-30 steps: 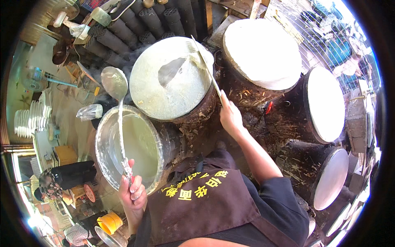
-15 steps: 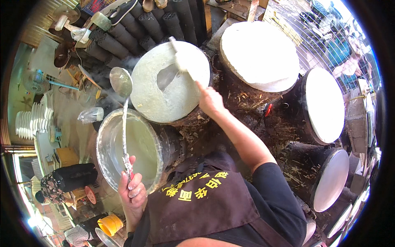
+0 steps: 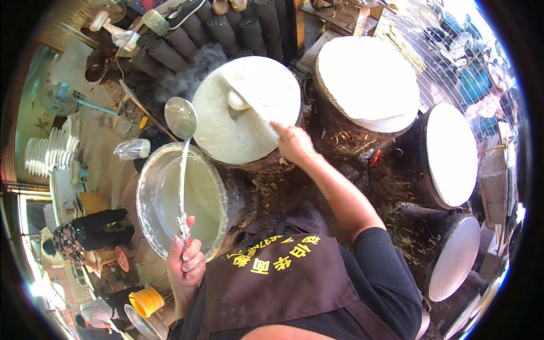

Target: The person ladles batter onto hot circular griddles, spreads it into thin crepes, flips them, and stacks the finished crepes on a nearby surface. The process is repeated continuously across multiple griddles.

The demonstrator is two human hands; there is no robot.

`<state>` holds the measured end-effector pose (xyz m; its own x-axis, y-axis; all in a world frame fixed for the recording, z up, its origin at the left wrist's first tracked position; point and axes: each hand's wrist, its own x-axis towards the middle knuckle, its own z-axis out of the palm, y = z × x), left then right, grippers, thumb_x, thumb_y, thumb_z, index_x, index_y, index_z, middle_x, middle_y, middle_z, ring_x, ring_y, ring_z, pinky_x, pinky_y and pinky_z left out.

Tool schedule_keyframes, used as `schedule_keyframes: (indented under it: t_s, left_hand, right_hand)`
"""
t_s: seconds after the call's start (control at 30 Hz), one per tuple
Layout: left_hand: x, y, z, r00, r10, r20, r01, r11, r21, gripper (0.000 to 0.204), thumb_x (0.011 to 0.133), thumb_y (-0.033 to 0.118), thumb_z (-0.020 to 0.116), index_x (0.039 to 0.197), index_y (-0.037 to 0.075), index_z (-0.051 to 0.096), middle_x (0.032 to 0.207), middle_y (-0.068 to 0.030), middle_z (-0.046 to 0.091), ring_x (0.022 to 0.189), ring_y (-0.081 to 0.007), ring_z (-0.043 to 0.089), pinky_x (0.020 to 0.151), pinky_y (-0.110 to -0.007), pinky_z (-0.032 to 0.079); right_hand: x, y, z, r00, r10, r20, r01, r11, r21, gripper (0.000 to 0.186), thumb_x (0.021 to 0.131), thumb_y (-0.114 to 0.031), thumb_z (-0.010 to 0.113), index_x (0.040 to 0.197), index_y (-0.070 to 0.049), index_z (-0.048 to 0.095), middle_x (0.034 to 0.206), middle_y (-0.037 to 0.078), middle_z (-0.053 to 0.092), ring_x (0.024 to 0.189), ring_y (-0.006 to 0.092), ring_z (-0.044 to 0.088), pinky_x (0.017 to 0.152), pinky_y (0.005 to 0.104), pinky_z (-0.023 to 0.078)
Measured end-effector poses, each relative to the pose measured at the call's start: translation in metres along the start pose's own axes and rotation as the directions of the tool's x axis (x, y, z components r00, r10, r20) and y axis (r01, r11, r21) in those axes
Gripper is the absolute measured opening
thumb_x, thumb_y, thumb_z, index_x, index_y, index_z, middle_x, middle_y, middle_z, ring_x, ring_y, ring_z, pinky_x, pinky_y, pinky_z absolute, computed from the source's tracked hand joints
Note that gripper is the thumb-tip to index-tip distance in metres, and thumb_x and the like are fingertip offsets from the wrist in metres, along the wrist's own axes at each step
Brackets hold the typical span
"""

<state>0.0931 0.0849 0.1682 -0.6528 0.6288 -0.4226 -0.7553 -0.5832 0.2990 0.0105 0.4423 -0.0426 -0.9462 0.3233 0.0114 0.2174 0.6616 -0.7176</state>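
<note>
Currently, the left hand (image 3: 187, 263) grips a long-handled metal ladle (image 3: 181, 118) by the lower end of its handle, which is crusted white; the bowl is raised above a round tub (image 3: 148, 207) of pale, milky liquid (image 3: 201, 195). The right hand (image 3: 296, 145) is closed around a pale, thin tool (image 3: 250, 103) stretched over the round white top (image 3: 277, 85) of a drum; whether the tool touches that top is hard to tell. Smoke or steam (image 3: 205, 63) drifts behind it, before black cylinders (image 3: 224, 38). To the right are three more white-topped drums (image 3: 452, 154). A yellow bucket (image 3: 146, 303) is at lower left.
</note>
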Motion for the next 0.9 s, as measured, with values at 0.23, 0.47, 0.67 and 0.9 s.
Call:
schedule_keyframes:
  t_s: [0.23, 0.47, 0.67, 0.9]
  left_hand:
    - [-0.003, -0.012, -0.009, 0.999, -0.027, -0.04, 0.027, 1.0, -0.004, 0.052, 0.103, 0.027, 0.041, 0.149, 0.012, 0.021, 0.072, -0.0022, 0.04, 0.05, -0.0062, 0.037, 0.036, -0.019, 0.034]
    - [0.005, -0.015, -0.012, 0.998, -0.056, -0.04, 0.058, 0.997, 0.043, 0.05, 0.102, 0.025, 0.043, 0.146, 0.009, 0.027, 0.073, -0.0024, 0.041, 0.05, -0.0067, 0.037, 0.035, -0.019, 0.036]
    - [0.041, 0.007, -0.022, 0.996, -0.035, -0.08, 0.052, 0.971, 0.233, 0.046, 0.101, 0.023, 0.045, 0.142, 0.007, 0.034, 0.072, -0.0031, 0.045, 0.05, -0.0065, 0.041, 0.034, -0.018, 0.035]
    - [0.132, 0.026, -0.018, 0.929, 0.296, -0.222, 0.001, 0.599, 0.801, 0.039, 0.099, 0.022, 0.049, 0.135, 0.01, 0.042, 0.069, -0.0002, 0.046, 0.047, -0.0054, 0.041, 0.035, -0.019, 0.034]
  right_hand:
    - [0.021, 0.008, -0.045, 0.999, -0.019, -0.048, 0.016, 0.998, -0.067, 0.049, 0.082, -0.001, 0.049, 0.129, -0.013, 0.055, 0.102, 0.025, 0.065, 0.091, 0.0384, 0.066, 0.079, 0.0449, 0.053]
    - [-0.008, 0.014, -0.053, 0.963, -0.257, 0.079, 0.266, 0.956, -0.128, 0.053, 0.079, 0.002, 0.051, 0.129, -0.014, 0.056, 0.094, 0.021, 0.066, 0.083, 0.0367, 0.066, 0.076, 0.043, 0.054]
    - [-0.045, 0.027, -0.032, 0.981, 0.085, -0.172, -0.072, 0.994, 0.08, 0.053, 0.082, -0.001, 0.05, 0.132, -0.018, 0.053, 0.086, 0.02, 0.067, 0.077, 0.0366, 0.067, 0.071, 0.0468, 0.054]
    - [-0.084, -0.006, 0.01, 0.983, -0.038, -0.182, 0.078, 0.973, 0.216, 0.049, 0.083, -0.008, 0.056, 0.131, -0.012, 0.052, 0.091, 0.025, 0.065, 0.087, 0.0385, 0.065, 0.078, 0.0474, 0.051]
